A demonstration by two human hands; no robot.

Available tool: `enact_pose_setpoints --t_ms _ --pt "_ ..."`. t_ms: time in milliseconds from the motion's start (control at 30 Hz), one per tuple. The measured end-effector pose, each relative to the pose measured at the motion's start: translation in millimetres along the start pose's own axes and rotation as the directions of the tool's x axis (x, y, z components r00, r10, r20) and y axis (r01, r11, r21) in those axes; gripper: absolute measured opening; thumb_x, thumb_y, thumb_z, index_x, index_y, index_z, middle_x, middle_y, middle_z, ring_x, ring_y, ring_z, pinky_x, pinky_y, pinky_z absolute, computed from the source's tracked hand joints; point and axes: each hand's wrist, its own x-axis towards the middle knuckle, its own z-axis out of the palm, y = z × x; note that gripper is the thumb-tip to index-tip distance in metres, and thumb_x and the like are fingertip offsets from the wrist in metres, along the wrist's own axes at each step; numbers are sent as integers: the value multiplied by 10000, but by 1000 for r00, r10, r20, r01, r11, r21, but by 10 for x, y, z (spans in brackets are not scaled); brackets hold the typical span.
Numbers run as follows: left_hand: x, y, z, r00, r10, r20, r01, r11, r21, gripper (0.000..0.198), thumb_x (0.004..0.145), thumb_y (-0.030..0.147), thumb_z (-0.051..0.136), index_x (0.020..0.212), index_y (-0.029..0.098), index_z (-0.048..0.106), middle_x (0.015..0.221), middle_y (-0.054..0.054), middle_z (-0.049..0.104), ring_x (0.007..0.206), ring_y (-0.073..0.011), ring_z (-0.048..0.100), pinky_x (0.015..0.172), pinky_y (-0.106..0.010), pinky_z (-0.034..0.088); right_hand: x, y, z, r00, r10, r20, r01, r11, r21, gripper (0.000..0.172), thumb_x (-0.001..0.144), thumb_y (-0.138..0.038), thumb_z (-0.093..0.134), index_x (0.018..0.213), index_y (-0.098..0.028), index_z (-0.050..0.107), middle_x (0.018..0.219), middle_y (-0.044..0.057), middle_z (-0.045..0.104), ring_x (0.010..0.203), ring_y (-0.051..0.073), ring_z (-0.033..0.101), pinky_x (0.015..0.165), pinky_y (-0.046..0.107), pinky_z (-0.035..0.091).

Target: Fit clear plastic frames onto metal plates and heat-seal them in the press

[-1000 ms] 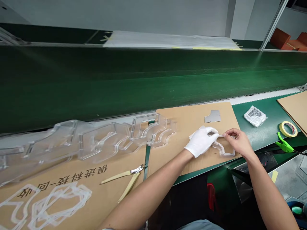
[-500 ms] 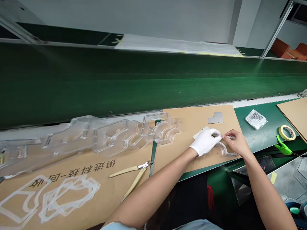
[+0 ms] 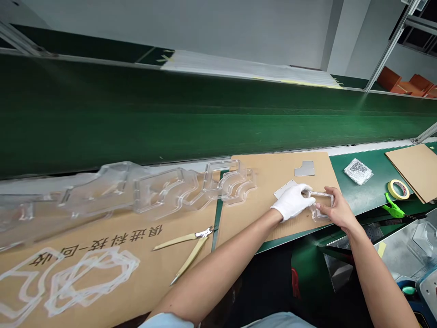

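Observation:
My left hand (image 3: 292, 201), in a white glove, and my bare right hand (image 3: 335, 209) both grip a clear plastic frame (image 3: 321, 203) just above the cardboard sheet (image 3: 269, 182). The gloved fingers pinch the frame's left end; my right fingers curl round its right side. A flat grey metal plate (image 3: 283, 188) lies partly under my left hand. A second grey plate (image 3: 304, 168) lies further back on the same cardboard.
A row of clear plastic trays (image 3: 160, 189) stretches left. Yellow-handled cutters (image 3: 186, 248) and cut plastic scraps (image 3: 82, 278) lie on the printed cardboard. A foil packet (image 3: 358, 171), tape roll (image 3: 398, 189) and green tool (image 3: 393, 208) sit right. A green conveyor belt (image 3: 205, 118) runs behind.
My right hand has shifted from pinching the frame's top edge to curling round its right side. The frame has been turned and lifted slightly. The view has drifted a little.

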Motion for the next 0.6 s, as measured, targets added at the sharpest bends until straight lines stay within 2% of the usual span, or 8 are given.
enact_pose_setpoints --t_ms 100,300,400,500,600 --pt "0 -5 -3 1000 3 -1 -3 1000 -12 355 854 303 724 1194 200 733 1156 -61 794 1049 -255 752 990 -378 582 -25 6 -18 1000 -22 3 22 999 37 760 781 -463 843 1458 -264 563 1525 121 596 1441 330 553 1194 525 476" --pt "4 -12 8 1000 4 -2 -4 1000 4 388 856 264 717 1236 192 724 1162 -78 800 1049 -255 758 996 -376 588 -27 19 -27 1000 -9 -19 11 993 118 751 687 -386 911 1379 -279 640 1400 90 668 1335 327 626 1127 515 541" --pt "-20 21 19 1000 9 -4 -9 1000 29 410 888 340 708 1267 185 716 1201 -96 789 1078 -271 747 1003 -392 581 -76 86 -78 999 -18 -40 24 986 164 771 694 -398 913 1402 -281 630 1422 107 648 1331 327 630 1113 513 556" --pt "-70 70 63 1000 24 -14 -23 998 59 564 879 430 721 1379 174 667 1321 -133 739 1173 -312 711 1048 -425 553 -163 182 -122 999 -15 -52 24 982 185 788 722 -421 905 1439 -285 607 1464 128 618 1361 330 617 1117 518 555" --pt "-104 99 136 998 61 -15 -58 988 145 747 822 446 760 1489 149 599 1450 -185 657 1294 -360 654 1084 -435 527 -223 225 -109 998 -12 -57 22 983 180 836 696 -425 925 1449 -290 590 1496 132 600 1428 335 569 1152 521 531"
